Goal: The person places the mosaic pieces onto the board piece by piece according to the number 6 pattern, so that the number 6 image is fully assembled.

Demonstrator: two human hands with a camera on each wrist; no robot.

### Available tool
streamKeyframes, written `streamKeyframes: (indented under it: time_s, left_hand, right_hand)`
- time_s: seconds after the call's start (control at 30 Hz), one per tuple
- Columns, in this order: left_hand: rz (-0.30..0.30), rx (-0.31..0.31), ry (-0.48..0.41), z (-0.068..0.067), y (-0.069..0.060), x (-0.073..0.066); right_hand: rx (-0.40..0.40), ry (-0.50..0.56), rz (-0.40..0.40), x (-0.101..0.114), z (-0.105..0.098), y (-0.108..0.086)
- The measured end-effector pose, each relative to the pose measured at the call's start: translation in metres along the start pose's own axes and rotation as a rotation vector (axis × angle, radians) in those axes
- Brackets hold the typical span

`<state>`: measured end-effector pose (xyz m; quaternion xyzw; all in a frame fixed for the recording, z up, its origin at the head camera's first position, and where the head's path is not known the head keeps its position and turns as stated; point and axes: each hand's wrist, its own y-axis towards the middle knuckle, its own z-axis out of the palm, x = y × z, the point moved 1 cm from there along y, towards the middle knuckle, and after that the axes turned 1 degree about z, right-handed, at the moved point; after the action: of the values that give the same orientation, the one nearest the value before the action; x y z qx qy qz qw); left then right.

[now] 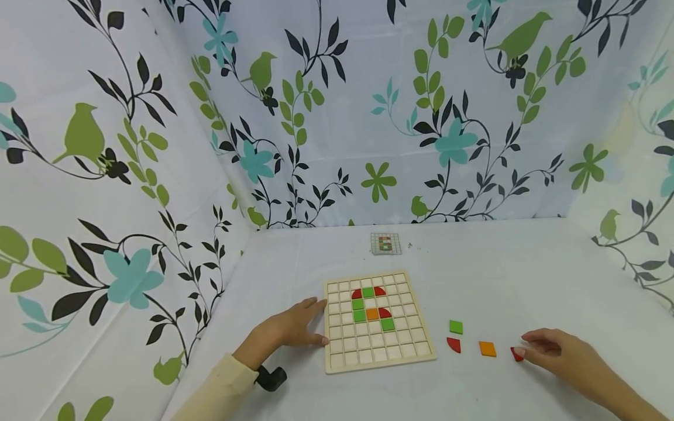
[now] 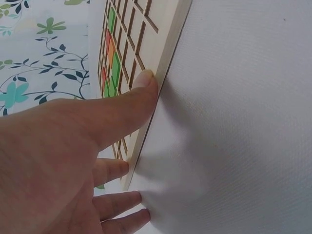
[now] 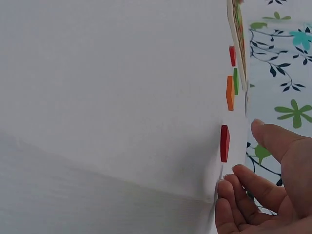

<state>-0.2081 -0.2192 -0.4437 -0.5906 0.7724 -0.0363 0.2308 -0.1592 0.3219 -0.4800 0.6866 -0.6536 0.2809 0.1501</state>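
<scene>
A square wooden grid board (image 1: 379, 354) lies on the white table, with several red, green and one orange flat tile set in its cells. My left hand (image 1: 295, 324) rests at the board's left edge, thumb and fingertips touching the rim, fingers spread. To the right of the board, my right hand (image 1: 560, 356) is over a red tile (image 1: 516, 354), partly covered by the thumb in the head view. In the right wrist view, thumb and fingers stand apart near that red tile (image 3: 224, 144), without a grip on it.
Between board and right hand lie an orange tile (image 1: 487, 349), a red quarter-round tile (image 1: 454, 345) and a green tile (image 1: 456, 327). Behind the board is a small pattern card (image 1: 386, 244). Patterned cloth (image 1: 337, 146) hangs at the back and sides.
</scene>
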Motion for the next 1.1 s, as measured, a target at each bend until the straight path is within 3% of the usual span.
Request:
streamKeyframes:
  time_s: [0.2, 0.6, 1.1]
  left_hand:
    - [-0.013, -0.002, -0.007, 0.001, 0.0, -0.001]
    - [-0.003, -0.013, -0.009, 0.002, 0.0, -0.001]
    - [0.004, -0.009, -0.015, 0.001, 0.002, -0.001]
  right_hand:
    - [-0.021, -0.014, 0.009, -0.005, 0.009, -0.004]
    - [-0.169, -0.118, -0.064, -0.002, 0.022, -0.009]
    - [-0.199, -0.135, -0.083, 0.004, 0.024, -0.01]
